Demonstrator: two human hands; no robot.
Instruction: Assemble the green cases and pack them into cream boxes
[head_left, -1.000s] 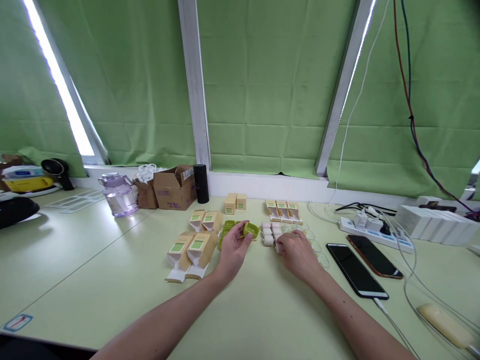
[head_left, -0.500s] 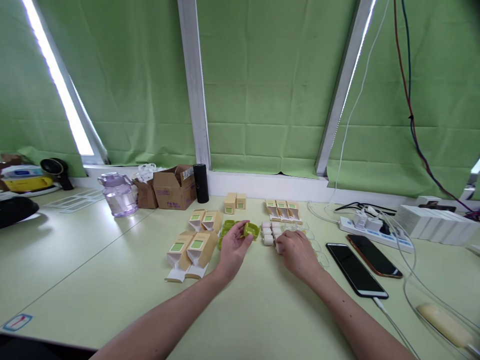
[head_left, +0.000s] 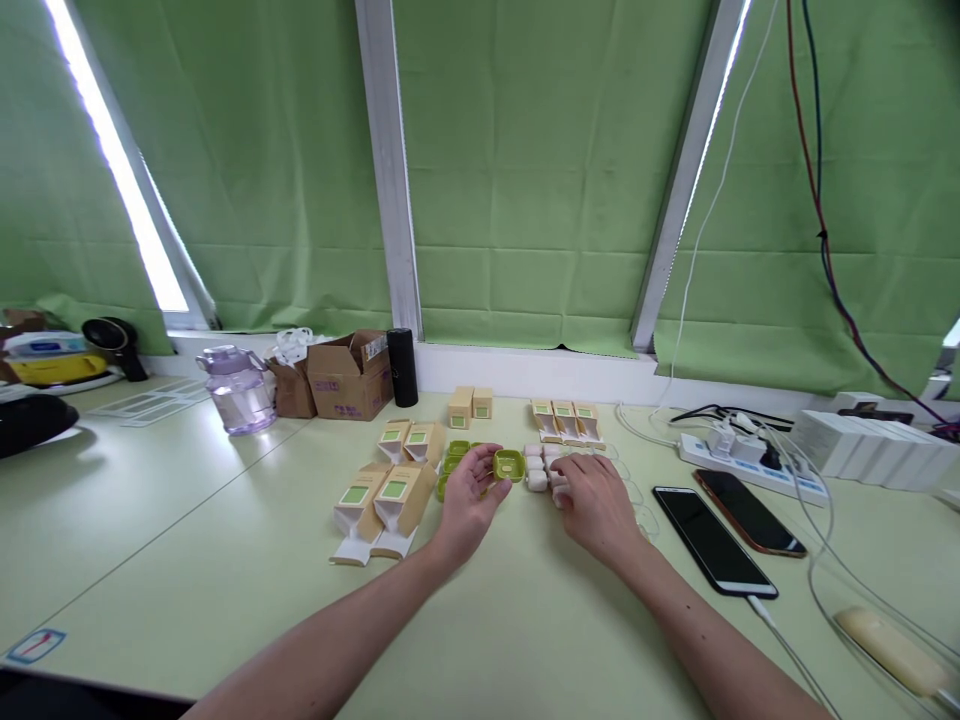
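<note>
My left hand (head_left: pixel 466 500) pinches a small green case (head_left: pixel 508 465) just above the table, its hollow side facing me. More green cases (head_left: pixel 454 452) lie behind it. My right hand (head_left: pixel 596 502) rests with curled fingers on a cluster of small white earbud cases (head_left: pixel 535 470); I cannot see whether it grips one. Clear plastic trays (head_left: pixel 634 492) lie partly under that hand. Tan cartons with green labels (head_left: pixel 394 490) lie open to the left, with three more (head_left: pixel 566 420) behind the white cases.
Two phones (head_left: pixel 712 545) lie to the right, one on a cable, by a power strip (head_left: pixel 731 450) and white boxes (head_left: pixel 874 448). At the back left stand a brown cardboard box (head_left: pixel 349 378), a black cylinder (head_left: pixel 402 367) and a purple jug (head_left: pixel 236 390).
My left hand has turned the green case so its hollow faces me and shifted it slightly right. My right hand has slid a little left over the white cases.
</note>
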